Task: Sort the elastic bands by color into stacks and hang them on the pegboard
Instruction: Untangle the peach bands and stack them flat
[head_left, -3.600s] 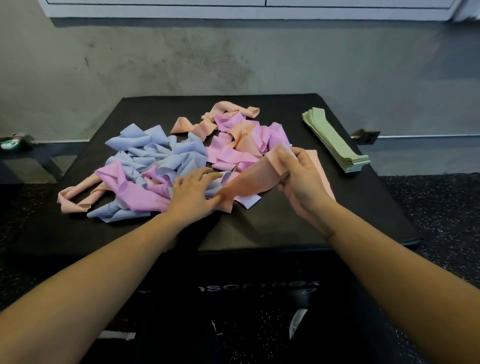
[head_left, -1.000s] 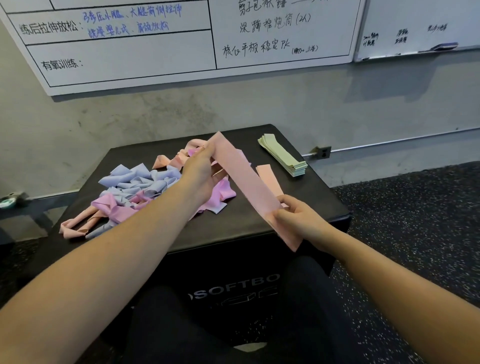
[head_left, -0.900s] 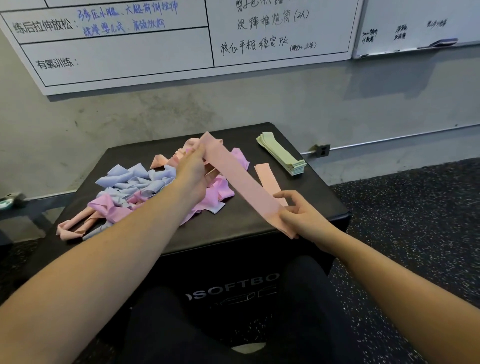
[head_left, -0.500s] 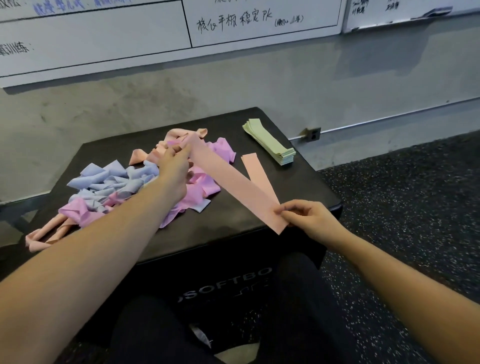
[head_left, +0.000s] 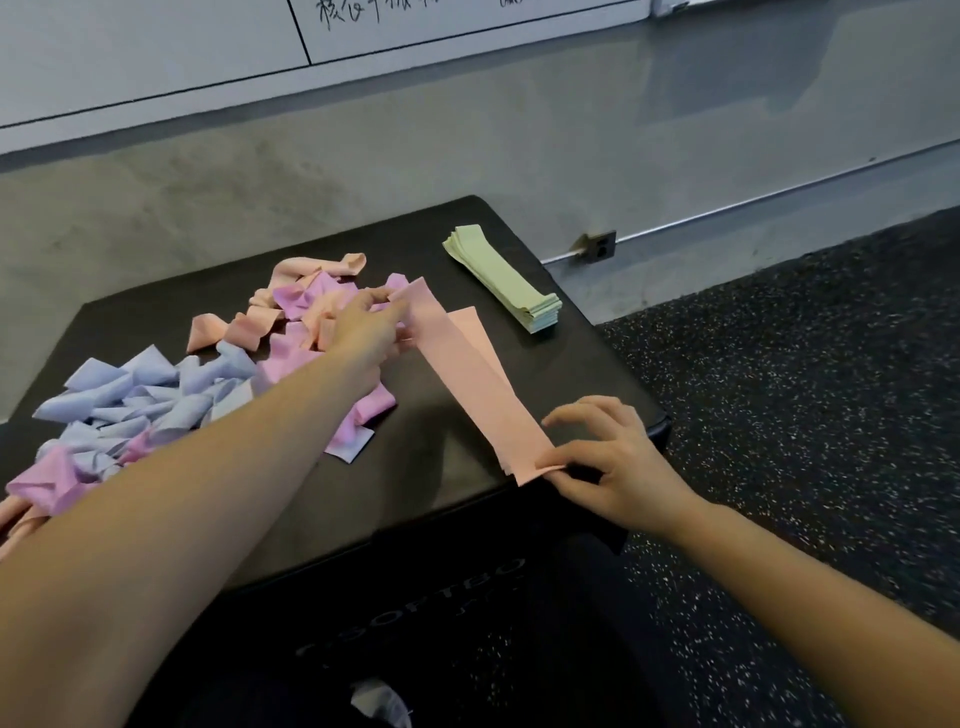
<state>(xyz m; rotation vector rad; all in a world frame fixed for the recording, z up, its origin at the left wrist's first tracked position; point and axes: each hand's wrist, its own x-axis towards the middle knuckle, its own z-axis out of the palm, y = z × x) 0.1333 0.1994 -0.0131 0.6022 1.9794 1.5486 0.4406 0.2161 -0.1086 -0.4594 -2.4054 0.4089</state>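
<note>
Pinching the near end of a long flat peach-pink elastic band (head_left: 470, 387), the right hand (head_left: 613, 460) has its thumb and forefinger closed on the band's corner while the other fingers (head_left: 582, 410) arch loosely above the strip, spread a little apart. The left hand (head_left: 366, 332) holds the far end of the same band, its fingertips curled onto the strip's upper edge; the exact grip is hard to make out because the hand is seen from behind. Between the two hands the band lies stretched out straight, running diagonally over the top of the black padded box (head_left: 441, 457), with its near end reaching the box's front edge.

Just beside this band, partly under it on the far side, lies a second flat peach-pink band (head_left: 475, 332), its long edge parallel to the held one. Behind the left hand sits a tangled heap of crumpled pink, lilac and peach bands (head_left: 306, 312), touching the hand's knuckles. Further left a loose heap of pale blue bands (head_left: 150, 395) spreads toward the box's left edge, with a few lilac ones mixed in at its near side. Near the far right corner of the box, well apart from the heaps, stands a neat stack of flat pale green bands (head_left: 498, 275).

Beyond the box rises a grey concrete wall (head_left: 467, 145) carrying a white board with handwritten characters (head_left: 363, 21), and to the right lies dark speckled rubber flooring (head_left: 805, 364).
</note>
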